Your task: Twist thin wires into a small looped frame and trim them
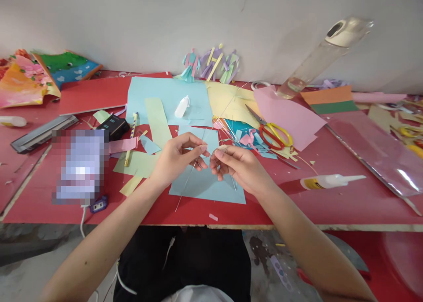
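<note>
My left hand (181, 157) is closed in a pinch, thumb against forefinger, on a thin silvery wire (183, 192) that slants down toward the table's front edge. Close beside it, my right hand (238, 164) also pinches, and a second thin wire (235, 184) pokes out below its fingers. A small pale piece (222, 148) shows at the right thumb tip; its kind is unclear. Both hands are above a light blue paper sheet (211, 193). Behind them lies a bundle of thin wires (228, 128) among paper scraps, next to scissors (274, 134) with red and yellow handles.
A glue bottle (325, 182) lies at right, and a tall clear bottle (317, 64) leans near the wall. A blurred phone (81, 165) is at left beside a striped pencil (131, 139). Small paper figures (211, 64) stand against the wall. A small white bottle (182, 107) rests on blue paper.
</note>
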Motion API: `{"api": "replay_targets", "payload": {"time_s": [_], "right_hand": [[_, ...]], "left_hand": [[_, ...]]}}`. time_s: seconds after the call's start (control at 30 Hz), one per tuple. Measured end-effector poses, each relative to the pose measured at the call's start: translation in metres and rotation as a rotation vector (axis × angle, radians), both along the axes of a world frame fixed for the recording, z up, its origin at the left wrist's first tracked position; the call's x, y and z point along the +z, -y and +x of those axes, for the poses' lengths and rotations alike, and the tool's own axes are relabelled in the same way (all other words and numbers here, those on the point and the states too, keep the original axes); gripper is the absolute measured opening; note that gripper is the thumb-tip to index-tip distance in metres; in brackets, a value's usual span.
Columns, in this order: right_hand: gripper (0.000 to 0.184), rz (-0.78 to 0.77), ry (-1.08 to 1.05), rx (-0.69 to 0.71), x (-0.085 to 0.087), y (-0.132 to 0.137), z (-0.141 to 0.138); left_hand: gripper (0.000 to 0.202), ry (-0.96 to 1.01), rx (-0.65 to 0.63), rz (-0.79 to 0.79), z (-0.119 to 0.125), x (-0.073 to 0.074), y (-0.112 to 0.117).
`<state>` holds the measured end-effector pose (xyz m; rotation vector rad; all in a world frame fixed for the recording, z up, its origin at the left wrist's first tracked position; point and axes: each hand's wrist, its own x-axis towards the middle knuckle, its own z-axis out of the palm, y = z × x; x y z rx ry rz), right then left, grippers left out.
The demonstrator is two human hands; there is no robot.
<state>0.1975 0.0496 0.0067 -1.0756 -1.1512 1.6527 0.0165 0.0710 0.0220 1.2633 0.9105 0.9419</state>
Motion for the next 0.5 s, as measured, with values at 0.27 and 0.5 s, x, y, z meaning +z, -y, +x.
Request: {"api": "replay_targets", "payload": {"time_s": [0.27, 0.5], "right_hand": [[0.026, 0.047, 0.08, -0.017, 0.0023, 0.0002, -0.0007], [0.029, 0.04, 0.148, 0.025, 0.0062, 0.0006, 0.0007]], "left_hand": [[0.012, -0.04, -0.006, 0.004, 0.0009, 0.0028, 0.0009], [0.012, -0.05, -0.011, -0.018, 0.0014, 0.0041, 0.0005]]}}
